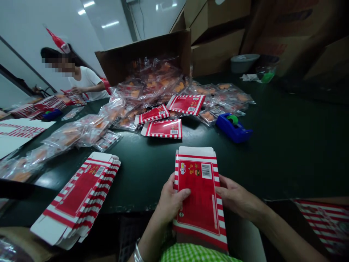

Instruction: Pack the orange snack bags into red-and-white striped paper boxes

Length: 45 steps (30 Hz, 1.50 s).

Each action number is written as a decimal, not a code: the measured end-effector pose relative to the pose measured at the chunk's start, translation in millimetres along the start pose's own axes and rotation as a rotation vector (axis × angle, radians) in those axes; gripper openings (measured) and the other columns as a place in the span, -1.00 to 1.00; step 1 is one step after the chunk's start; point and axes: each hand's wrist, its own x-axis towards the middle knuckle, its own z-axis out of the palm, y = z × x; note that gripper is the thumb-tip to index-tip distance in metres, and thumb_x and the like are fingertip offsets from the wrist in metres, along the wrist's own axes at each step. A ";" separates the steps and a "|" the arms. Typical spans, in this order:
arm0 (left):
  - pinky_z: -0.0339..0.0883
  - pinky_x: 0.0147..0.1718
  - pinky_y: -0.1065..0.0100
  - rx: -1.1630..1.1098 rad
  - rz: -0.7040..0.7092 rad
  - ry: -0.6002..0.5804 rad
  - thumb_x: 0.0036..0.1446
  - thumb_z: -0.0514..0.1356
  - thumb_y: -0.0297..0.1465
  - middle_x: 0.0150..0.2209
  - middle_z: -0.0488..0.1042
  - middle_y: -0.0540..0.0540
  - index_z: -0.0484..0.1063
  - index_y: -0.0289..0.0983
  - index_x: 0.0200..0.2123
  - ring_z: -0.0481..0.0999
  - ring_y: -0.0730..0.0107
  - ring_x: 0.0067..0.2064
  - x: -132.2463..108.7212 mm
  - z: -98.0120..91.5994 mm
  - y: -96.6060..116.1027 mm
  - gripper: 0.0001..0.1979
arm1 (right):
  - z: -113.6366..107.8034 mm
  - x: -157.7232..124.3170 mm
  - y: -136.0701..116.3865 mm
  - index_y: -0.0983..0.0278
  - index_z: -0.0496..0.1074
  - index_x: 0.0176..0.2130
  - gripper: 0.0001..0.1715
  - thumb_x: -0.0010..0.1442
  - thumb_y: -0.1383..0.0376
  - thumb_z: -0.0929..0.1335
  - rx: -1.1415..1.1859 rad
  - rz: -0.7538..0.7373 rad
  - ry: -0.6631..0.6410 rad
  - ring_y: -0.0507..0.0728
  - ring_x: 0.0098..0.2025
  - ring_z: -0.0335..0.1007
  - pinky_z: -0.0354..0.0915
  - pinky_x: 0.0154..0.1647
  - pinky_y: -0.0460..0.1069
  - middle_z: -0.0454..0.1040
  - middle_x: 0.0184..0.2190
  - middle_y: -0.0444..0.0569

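A red and white striped carton (199, 203) with a barcode is upright before me, its white top flap sticking up. My left hand (173, 198) grips its left edge, thumb across the printed face. On the opposite edge my right hand (237, 194) holds the carton, fingers partly hidden behind it. To the left, a stack of flat striped cartons (79, 198) overhangs the table's front edge. Farther back, several filled-looking striped cartons (163, 129) lie by a heap of clear plastic packets (152, 87) with orange pieces inside.
A blue tape dispenser (234, 127) with green tape stands right of the packets. Behind are an open cardboard box (147, 47) and stacked boxes (218, 47). A grey bowl (244, 63) sits at the back right. At the far left a co-worker (89, 82) handles striped packaging.
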 end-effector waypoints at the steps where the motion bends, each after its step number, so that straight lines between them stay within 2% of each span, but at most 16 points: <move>1: 0.48 -0.16 0.17 0.000 -0.004 -0.003 -0.06 0.34 -0.44 -0.05 0.55 -0.24 0.29 -0.31 0.00 0.57 0.12 -0.12 -0.4 -1.0 -1.5 -0.47 | -5.2 -1.7 0.9 0.19 0.26 0.17 -0.19 0.00 0.20 0.53 -0.009 0.000 0.003 0.30 -0.01 0.49 0.38 0.04 0.21 0.46 0.08 0.14; 7: 0.44 -0.10 0.23 0.224 0.043 0.047 -0.05 0.32 -0.44 -0.04 0.55 -0.14 0.35 -0.23 0.08 0.54 0.12 -0.05 -17.3 -7.2 -7.9 -0.44 | -10.9 -8.0 18.8 0.23 0.35 0.12 -0.26 -0.02 0.19 0.54 0.005 -0.035 0.131 0.30 -0.09 0.53 0.43 -0.04 0.20 0.54 -0.03 0.13; 9: 0.44 -0.15 0.25 0.180 0.026 0.050 -0.03 0.31 -0.44 -0.11 0.58 -0.12 0.37 -0.24 0.07 0.56 0.15 -0.12 -25.1 -11.3 -8.4 -0.47 | -8.2 -11.2 22.0 0.22 0.35 0.12 -0.28 0.00 0.20 0.53 0.013 -0.026 0.156 0.28 -0.12 0.55 0.42 -0.03 0.19 0.56 -0.06 0.11; 11: 0.45 -0.21 0.25 0.057 -0.040 -0.026 -0.02 0.31 -0.42 -0.15 0.59 -0.17 0.39 -0.30 0.03 0.59 0.16 -0.19 -27.1 -17.0 -6.2 -0.51 | -5.6 -13.4 22.1 0.20 0.34 0.13 -0.27 0.01 0.20 0.53 0.012 -0.002 0.155 0.28 -0.12 0.54 0.42 -0.03 0.19 0.55 -0.05 0.09; 13: 0.44 -0.22 0.27 -0.001 -0.083 -0.078 -0.04 0.34 -0.41 -0.14 0.59 -0.22 0.37 -0.35 0.05 0.59 0.17 -0.20 -19.7 -23.0 -1.0 -0.47 | -3.6 -13.0 20.8 0.20 0.32 0.15 -0.25 0.01 0.19 0.53 0.007 0.022 0.125 0.29 -0.08 0.52 0.42 -0.02 0.19 0.54 -0.02 0.11; 16: 0.43 -0.18 0.27 0.018 -0.017 0.014 -0.09 0.38 -0.42 -0.11 0.58 -0.22 0.21 -0.33 0.19 0.58 0.18 -0.14 5.1 -28.4 7.4 -0.24 | -3.1 -7.5 18.2 0.26 0.28 0.19 -0.19 0.01 0.17 0.52 -0.004 0.046 0.079 0.31 -0.07 0.52 0.42 -0.03 0.18 0.53 -0.03 0.17; 18: 0.44 -0.20 0.24 -0.003 0.023 0.054 -0.13 0.40 -0.41 -0.16 0.59 -0.19 0.12 -0.30 0.24 0.58 0.17 -0.18 21.2 -28.4 8.8 -0.13 | -5.2 -3.5 15.6 0.29 0.22 0.22 -0.12 0.00 0.16 0.52 -0.028 0.048 0.097 0.31 -0.09 0.53 0.43 -0.06 0.17 0.53 -0.03 0.21; 23: 0.46 -0.19 0.21 -0.040 -0.056 -0.093 -0.12 0.40 -0.44 -0.13 0.58 -0.17 0.16 -0.24 0.23 0.58 0.17 -0.18 27.1 -27.0 1.6 -0.17 | -15.8 -3.8 4.5 0.05 -0.19 0.37 0.23 -0.03 0.16 0.53 -0.187 -0.153 0.290 0.31 -0.03 0.49 0.46 -0.12 0.18 0.39 0.13 0.16; 26: 0.45 -0.19 0.23 0.028 -0.075 -0.115 -0.01 0.35 -0.40 -0.10 0.56 -0.15 0.20 -0.19 0.19 0.57 0.20 -0.16 22.6 -26.5 0.9 -0.31 | -19.2 -7.9 -2.5 0.12 0.04 0.31 0.04 -0.01 0.15 0.52 -0.297 -0.186 0.244 0.27 0.00 0.45 0.42 -0.04 0.18 0.43 0.09 0.10; 28: 0.44 -0.21 0.29 0.125 -0.003 -0.068 0.05 0.31 -0.36 -0.13 0.56 -0.12 0.30 -0.20 0.10 0.55 0.26 -0.17 24.0 -23.9 0.6 -0.47 | -18.4 -9.9 -6.3 0.18 0.18 0.25 -0.08 -0.01 0.15 0.51 -0.352 -0.160 0.215 0.26 0.00 0.45 0.41 -0.01 0.17 0.48 0.02 0.08; 31: 0.40 -0.20 0.36 0.201 0.116 0.013 0.05 0.30 -0.33 -0.19 0.55 -0.09 0.41 -0.25 -0.07 0.52 0.32 -0.19 30.0 -19.8 -1.1 -0.65 | -15.5 -11.5 -8.8 0.14 0.13 0.27 -0.02 -0.04 0.15 0.52 -0.361 -0.174 0.243 0.25 -0.04 0.47 0.43 -0.07 0.17 0.47 0.03 0.07; 33: 0.39 -0.24 0.38 0.199 0.118 0.017 0.07 0.28 -0.30 -0.24 0.54 -0.06 0.42 -0.26 -0.13 0.51 0.35 -0.24 32.8 -19.2 -1.9 -0.71 | -15.2 -12.5 -7.7 0.11 0.12 0.25 -0.03 -0.05 0.16 0.53 -0.348 -0.205 0.260 0.24 -0.09 0.50 0.45 -0.11 0.17 0.45 0.05 0.08; 37: 0.29 -0.34 0.47 0.333 0.150 0.025 0.10 0.23 -0.26 -0.37 0.49 0.01 0.47 -0.28 -0.29 0.42 0.44 -0.33 31.8 -20.7 -0.8 -0.80 | -20.3 -15.1 -1.5 0.21 0.36 -0.05 -0.43 -0.01 0.10 0.50 -0.431 -0.220 0.264 0.20 -0.20 0.51 0.46 -0.19 0.11 0.52 -0.12 0.02; 39: 0.23 -0.38 0.48 0.374 0.160 0.051 0.07 0.24 -0.28 -0.45 0.45 0.04 0.49 -0.30 -0.39 0.37 0.47 -0.38 30.8 -19.8 -1.6 -0.82 | -23.6 -15.3 1.8 0.24 0.42 -0.19 -0.58 0.05 0.03 0.45 -0.542 -0.236 0.315 0.20 -0.24 0.49 0.45 -0.25 0.08 0.54 -0.22 0.00; 42: 0.21 -0.43 0.48 0.336 0.148 0.085 0.02 0.24 -0.30 -0.51 0.39 0.06 0.41 -0.30 -0.48 0.33 0.50 -0.45 33.4 -16.0 -6.2 -0.82 | -27.9 -11.8 6.4 0.25 0.46 -0.39 -0.66 0.12 0.02 0.37 -0.767 -0.387 0.472 0.21 -0.21 0.46 0.40 -0.23 0.04 0.53 -0.27 0.01; 45: 0.24 -0.45 0.46 0.284 0.151 0.104 0.00 0.21 -0.32 -0.49 0.36 0.08 0.32 -0.26 -0.44 0.34 0.50 -0.48 41.4 -11.8 -10.0 -0.85 | -31.0 -5.4 7.1 0.22 0.44 -0.38 -0.72 0.10 0.06 0.39 -0.846 -0.487 0.602 0.21 -0.25 0.45 0.38 -0.33 0.01 0.52 -0.31 0.00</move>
